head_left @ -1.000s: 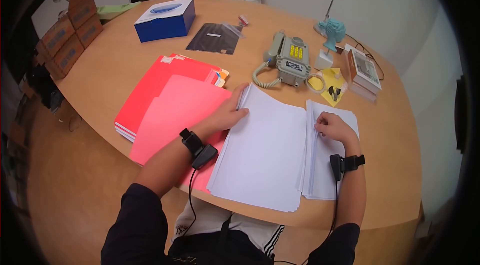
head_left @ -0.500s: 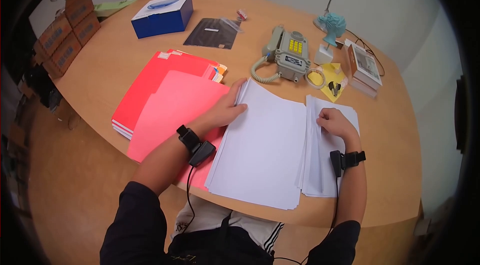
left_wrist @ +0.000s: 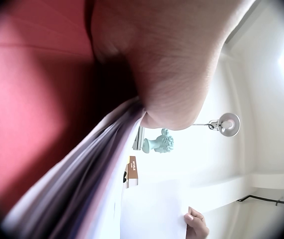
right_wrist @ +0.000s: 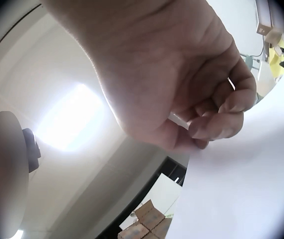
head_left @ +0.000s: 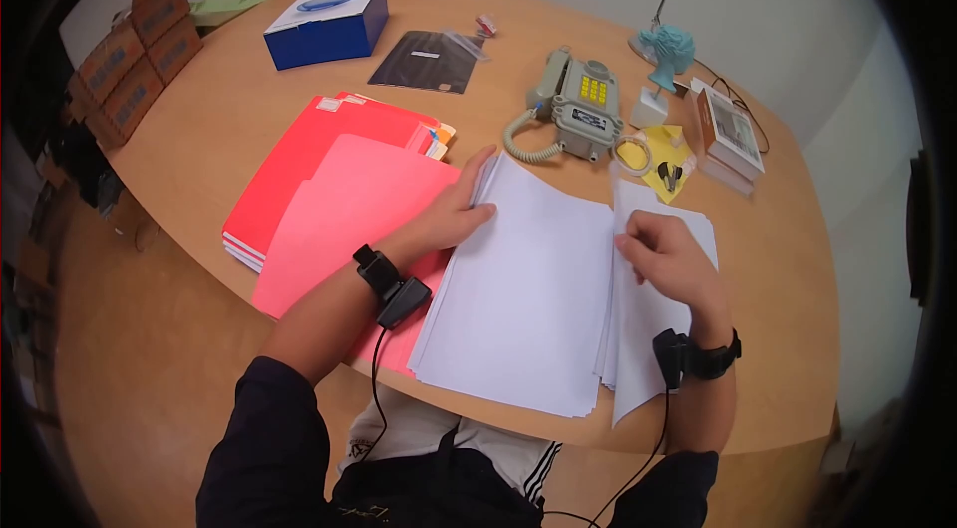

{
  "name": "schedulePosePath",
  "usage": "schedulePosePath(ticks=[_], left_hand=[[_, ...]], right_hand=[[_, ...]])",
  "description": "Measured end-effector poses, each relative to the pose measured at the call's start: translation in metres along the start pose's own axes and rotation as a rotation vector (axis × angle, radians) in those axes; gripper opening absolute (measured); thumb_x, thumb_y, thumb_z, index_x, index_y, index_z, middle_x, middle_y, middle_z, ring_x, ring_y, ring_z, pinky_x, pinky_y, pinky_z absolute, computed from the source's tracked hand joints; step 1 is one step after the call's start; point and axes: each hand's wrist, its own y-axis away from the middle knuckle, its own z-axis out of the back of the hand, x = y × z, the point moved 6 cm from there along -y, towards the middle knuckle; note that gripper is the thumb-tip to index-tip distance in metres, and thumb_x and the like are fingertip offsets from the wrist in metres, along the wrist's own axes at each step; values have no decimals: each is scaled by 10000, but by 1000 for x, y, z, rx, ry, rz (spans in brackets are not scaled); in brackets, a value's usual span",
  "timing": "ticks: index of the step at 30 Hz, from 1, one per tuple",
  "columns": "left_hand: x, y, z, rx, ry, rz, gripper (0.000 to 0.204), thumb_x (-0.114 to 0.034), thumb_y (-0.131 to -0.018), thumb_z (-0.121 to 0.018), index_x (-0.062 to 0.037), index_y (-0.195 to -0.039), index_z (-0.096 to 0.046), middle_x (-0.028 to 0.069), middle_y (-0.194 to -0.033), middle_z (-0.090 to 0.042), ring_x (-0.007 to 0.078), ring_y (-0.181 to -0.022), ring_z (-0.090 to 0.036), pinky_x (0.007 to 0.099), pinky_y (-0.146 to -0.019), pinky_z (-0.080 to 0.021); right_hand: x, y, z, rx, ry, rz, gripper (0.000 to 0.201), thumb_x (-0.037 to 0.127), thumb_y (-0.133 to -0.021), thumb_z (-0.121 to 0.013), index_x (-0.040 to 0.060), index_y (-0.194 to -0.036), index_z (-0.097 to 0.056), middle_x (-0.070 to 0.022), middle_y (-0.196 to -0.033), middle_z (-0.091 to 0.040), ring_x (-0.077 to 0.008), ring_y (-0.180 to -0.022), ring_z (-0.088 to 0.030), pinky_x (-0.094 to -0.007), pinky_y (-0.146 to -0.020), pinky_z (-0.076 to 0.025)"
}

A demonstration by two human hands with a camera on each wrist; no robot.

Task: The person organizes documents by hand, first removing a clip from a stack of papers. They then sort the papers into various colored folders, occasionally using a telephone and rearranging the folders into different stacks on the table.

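My left hand (head_left: 454,214) lies with straight fingers along the upper left edge of a large white paper stack (head_left: 528,299), thumb on the top sheet. The left wrist view shows the palm (left_wrist: 167,64) over the stack's edge (left_wrist: 82,189), beside a pink folder (left_wrist: 27,99). To the right, my right hand (head_left: 658,254) pinches a single white sheet (head_left: 648,329) and holds it lifted off a smaller paper stack (head_left: 698,229). Up close, its fingertips (right_wrist: 216,124) clamp the sheet's edge (right_wrist: 246,184).
A pink folder (head_left: 339,219) lies on red folders (head_left: 299,159) to the left of the papers. Behind them on the round wooden table (head_left: 229,99) are a telephone (head_left: 578,109), blue box (head_left: 324,24), black pouch (head_left: 427,62), teal bust (head_left: 666,49), books (head_left: 728,139) and yellow note (head_left: 663,154). Cardboard boxes (head_left: 130,39) stand far left.
My right hand has raised one sheet off the right stack and drawn it toward me and to the left. The left hand stays on the big stack's edge.
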Motion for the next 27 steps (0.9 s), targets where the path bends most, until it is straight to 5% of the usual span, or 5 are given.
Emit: schedulePosePath(ticks=[3,10,16,20,27], left_hand=[[-3,-2,-1,53,40,-34,714,-64,-922,-534,-126,-1552,-205,260,-1474,-401,357,-1380,-406,415,-1126,-336],[0,0,-2,103,-55,-18,606,-95,-936,-514,-123,-1512,-327,256,-1557,-302,363,-1454,-300,434,-1171,-259],[3,0,-2,95,-15,27,592,-98,-947,-520,-141,-1507,-334,206,-1552,-319,314,-1446,-312,406,-1153,-278],[0,0,-1,96,-28,52,608,-112,-941,-523,-125,-1510,-310,226,-1545,-319,337,-1430,-333,420,-1147,-290],[7,0,-1,83,-34,30,609,-134,-941,-553,-124,-1506,-326,192,-1571,-288,318,-1443,-310,426,-1144,-285]], right_hand=[[22,0,-34,181,265,172,225,212,-893,-635,-11,-865,-635,-196,-703,-632,-334,-630,-610,-401,-610,-475],[-4,-2,-59,376,473,98,264,244,-882,-645,-2,-975,-660,-155,-779,-677,-306,-737,-656,-381,-700,-513],[-53,-15,16,-152,675,-158,525,346,-843,-704,-8,-1207,-572,-191,-999,-678,-330,-919,-661,-411,-810,-521],[-76,-15,26,-69,729,-377,655,415,-781,-748,1,-1249,-550,-238,-1125,-667,-362,-1028,-655,-414,-885,-515],[-90,-19,24,-18,704,-403,572,373,-784,-751,10,-1197,-591,-230,-1096,-683,-371,-1032,-655,-407,-889,-517]])
